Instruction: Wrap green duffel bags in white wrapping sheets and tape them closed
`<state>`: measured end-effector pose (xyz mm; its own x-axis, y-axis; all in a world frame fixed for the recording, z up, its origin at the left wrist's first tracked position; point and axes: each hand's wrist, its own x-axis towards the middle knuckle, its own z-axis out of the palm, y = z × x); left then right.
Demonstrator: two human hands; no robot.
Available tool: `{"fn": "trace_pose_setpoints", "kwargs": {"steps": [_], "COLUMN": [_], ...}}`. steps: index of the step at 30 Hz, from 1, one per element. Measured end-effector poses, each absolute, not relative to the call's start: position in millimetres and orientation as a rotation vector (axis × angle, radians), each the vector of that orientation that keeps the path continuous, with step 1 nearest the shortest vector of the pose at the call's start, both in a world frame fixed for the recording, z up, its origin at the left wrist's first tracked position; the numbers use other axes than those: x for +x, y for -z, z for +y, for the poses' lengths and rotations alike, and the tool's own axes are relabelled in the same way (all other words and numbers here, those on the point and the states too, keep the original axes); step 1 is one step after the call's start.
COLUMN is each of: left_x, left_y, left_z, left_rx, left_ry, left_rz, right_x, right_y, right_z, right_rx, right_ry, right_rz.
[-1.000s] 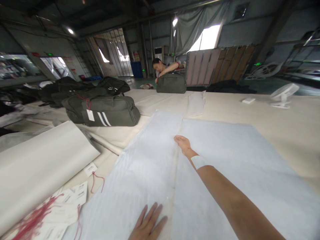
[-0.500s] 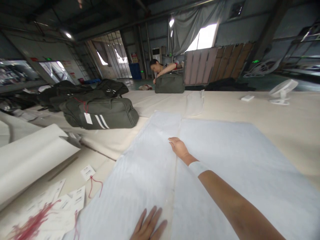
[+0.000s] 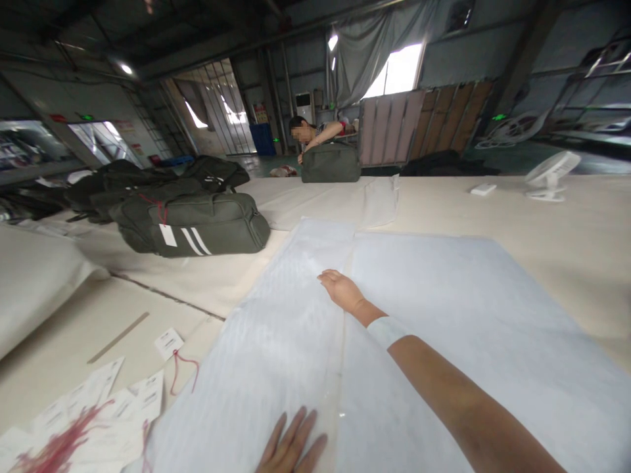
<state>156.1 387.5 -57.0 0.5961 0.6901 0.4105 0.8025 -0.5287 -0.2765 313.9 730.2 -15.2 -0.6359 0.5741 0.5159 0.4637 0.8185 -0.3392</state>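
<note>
A pale bluish-white sheet [image 3: 424, 295], perhaps a thin plastic bag, lies spread over the table. A clear, slightly shiny strip [image 3: 340, 368] runs lengthwise down it. My left hand [image 3: 294, 441] lies flat on the sheet at the bottom of the view, left of the strip, fingers spread. Farther up, my right hand [image 3: 341, 290] rests on the sheet with its fingers stretched out to the left, close together and slightly bent. Neither hand appears to hold anything. A light band circles the right forearm.
Left of the sheet lie white tags [image 3: 106, 410] with red strings. A dark green duffel bag [image 3: 221, 220] stands behind them, more bags farther back. White material [image 3: 39, 282] curls up at left. A small white fan [image 3: 549, 176] stands at right. Across the table, a person handles another green bag [image 3: 330, 163].
My right hand has slid slightly left across the sheet. The rolled white material at the left has shifted left and uncovered more of the table. My left hand stays in place.
</note>
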Motion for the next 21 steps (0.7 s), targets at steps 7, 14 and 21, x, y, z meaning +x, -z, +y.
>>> {"fn": "trace_pose_setpoints", "kwargs": {"steps": [7,14,21], "left_x": [154.3,156.1,159.6], "left_y": [57.2,55.7,47.0], "left_z": [388.7,388.7,386.0], "left_rx": [-2.375,-2.386,-2.393], "left_ry": [0.328,0.329,0.257], "left_rz": [-1.178,-1.174,-1.173], "right_x": [331.5,347.5,353.9], "right_y": [17.3,41.2,48.0], "right_z": [741.0,747.4,757.5], "right_rx": [-0.914,-1.163,-1.189], "right_ry": [-0.317,-0.520,-0.801], "right_rz": [-2.278,-2.058,-1.863]}}
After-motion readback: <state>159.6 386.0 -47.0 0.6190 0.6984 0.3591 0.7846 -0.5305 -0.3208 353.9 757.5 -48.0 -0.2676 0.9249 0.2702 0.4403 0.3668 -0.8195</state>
